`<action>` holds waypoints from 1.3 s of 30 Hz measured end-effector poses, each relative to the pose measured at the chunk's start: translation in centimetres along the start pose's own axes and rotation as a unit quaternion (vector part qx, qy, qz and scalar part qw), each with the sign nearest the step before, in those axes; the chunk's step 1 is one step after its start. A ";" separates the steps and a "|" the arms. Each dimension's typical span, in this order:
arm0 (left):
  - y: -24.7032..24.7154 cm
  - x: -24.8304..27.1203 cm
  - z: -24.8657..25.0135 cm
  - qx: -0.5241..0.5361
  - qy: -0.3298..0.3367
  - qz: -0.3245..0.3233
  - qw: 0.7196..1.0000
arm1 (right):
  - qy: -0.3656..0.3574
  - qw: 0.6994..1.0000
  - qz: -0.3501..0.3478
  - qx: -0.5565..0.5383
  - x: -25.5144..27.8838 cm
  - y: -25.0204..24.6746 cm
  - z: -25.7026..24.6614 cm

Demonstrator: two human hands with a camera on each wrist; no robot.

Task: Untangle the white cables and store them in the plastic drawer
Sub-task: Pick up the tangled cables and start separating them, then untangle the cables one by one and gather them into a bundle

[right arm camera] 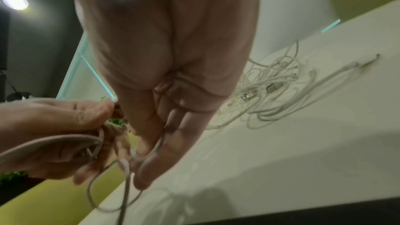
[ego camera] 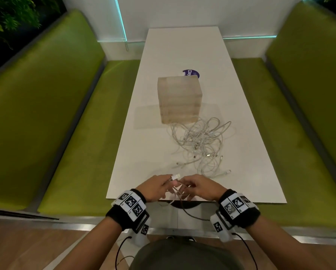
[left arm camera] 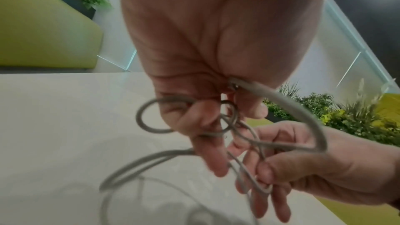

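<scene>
Both hands work at the table's near edge. My left hand (ego camera: pixel 170 184) pinches one white cable (ego camera: pixel 177 191) near its USB plug (ego camera: pixel 175 176), which sticks out past the fingers. Small loops of the same cable (left arm camera: pixel 303 114) hang from the left hand (left arm camera: pixel 216 126). My right hand (ego camera: pixel 184 189) holds those loops, pinched between thumb and fingers (left arm camera: pixel 266 174). A length drops over the table edge. The tangled pile of white cables (ego camera: pixel 202 145) lies further out, also visible beyond my right hand (right arm camera: pixel 151 143) as the pile (right arm camera: pixel 277 90). The translucent plastic drawer unit (ego camera: pixel 179 100) stands behind it, drawers closed.
The long white table (ego camera: pixel 139 152) runs away from me between two green benches (ego camera: pixel 75 133). A purple round sticker (ego camera: pixel 190 73) lies behind the drawer unit. Loose plug ends (ego camera: pixel 228 171) stick out of the pile toward my hands.
</scene>
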State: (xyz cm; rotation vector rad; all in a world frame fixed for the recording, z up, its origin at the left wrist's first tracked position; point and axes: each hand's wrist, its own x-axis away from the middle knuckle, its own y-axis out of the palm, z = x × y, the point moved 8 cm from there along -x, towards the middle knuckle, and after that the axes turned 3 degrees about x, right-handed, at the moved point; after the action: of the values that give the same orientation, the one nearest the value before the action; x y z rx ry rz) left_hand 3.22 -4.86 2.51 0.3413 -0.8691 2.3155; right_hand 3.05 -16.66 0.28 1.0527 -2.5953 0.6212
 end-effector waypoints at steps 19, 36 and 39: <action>-8.4 1.4 2.8 0.353 0.079 0.259 0.896 | 0.034 0.967 -0.017 0.252 0.3 0.4 3.3; -5.9 -1.8 1.4 0.371 0.024 0.217 0.903 | 0.061 0.944 0.253 0.201 -4.3 -9.0 2.2; -5.2 -3.0 1.8 0.361 0.028 0.208 0.909 | -0.026 0.961 0.277 -0.003 -3.2 -9.9 -0.8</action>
State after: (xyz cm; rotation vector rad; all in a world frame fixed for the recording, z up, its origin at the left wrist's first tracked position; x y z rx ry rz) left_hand 8.90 -4.45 5.08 0.4182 0.0002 2.9767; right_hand 12.37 -20.74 2.56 0.3237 -2.9431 0.7041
